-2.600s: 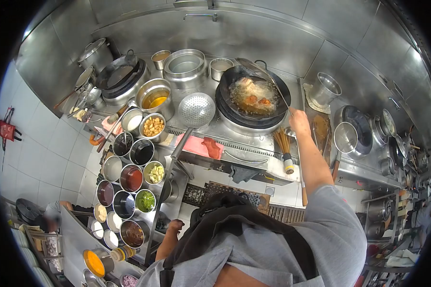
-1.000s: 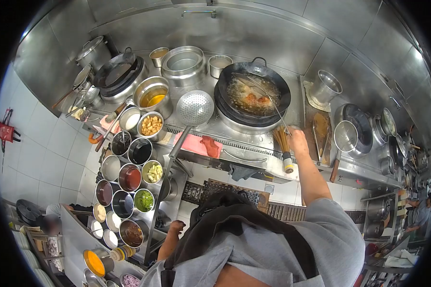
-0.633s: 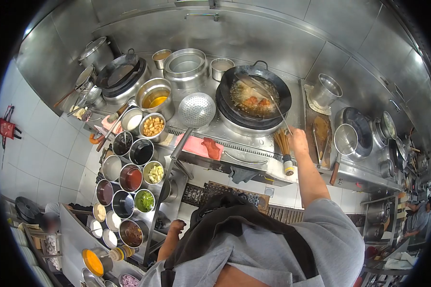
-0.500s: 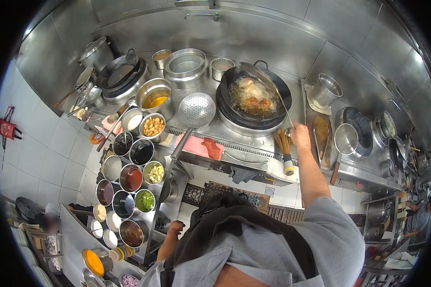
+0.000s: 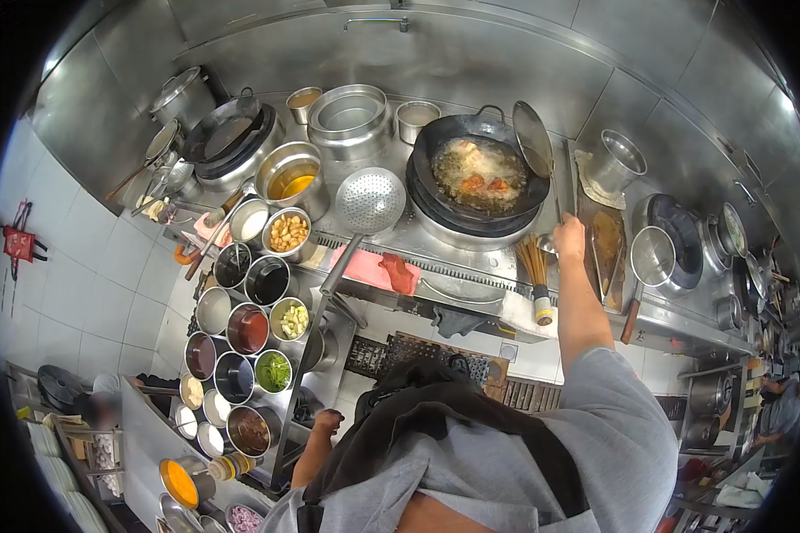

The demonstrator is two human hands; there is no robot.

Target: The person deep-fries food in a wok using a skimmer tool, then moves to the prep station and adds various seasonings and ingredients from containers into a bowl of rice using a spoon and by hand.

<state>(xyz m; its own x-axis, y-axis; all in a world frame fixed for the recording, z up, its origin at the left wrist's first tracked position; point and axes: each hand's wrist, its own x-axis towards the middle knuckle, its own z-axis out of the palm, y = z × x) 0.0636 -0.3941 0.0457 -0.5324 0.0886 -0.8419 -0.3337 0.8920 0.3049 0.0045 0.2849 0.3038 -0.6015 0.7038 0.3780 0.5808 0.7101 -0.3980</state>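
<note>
At left, an empty-looking 2-handled wok is too shadowed to read, so only its dark bowl (image 5: 227, 133) is certain. Rightward stand a pot of yellow liquid (image 5: 293, 182) and a pot of golden chunks (image 5: 288, 233). The left hand (image 5: 328, 422) is beside the pot trolley, fingers curled; whether they hold anything I cannot tell. A perforated ladle (image 5: 371, 201) lies left of the frying wok (image 5: 427, 147), where pale food and orange-red pieces (image 5: 485, 184) sit in bubbling oil. The skimmer (image 5: 532, 139) is tilted at the wok's right edge, its handle clenched by the right hand (image 5: 571, 238), near a bamboo brush (image 5: 534, 264).
</note>
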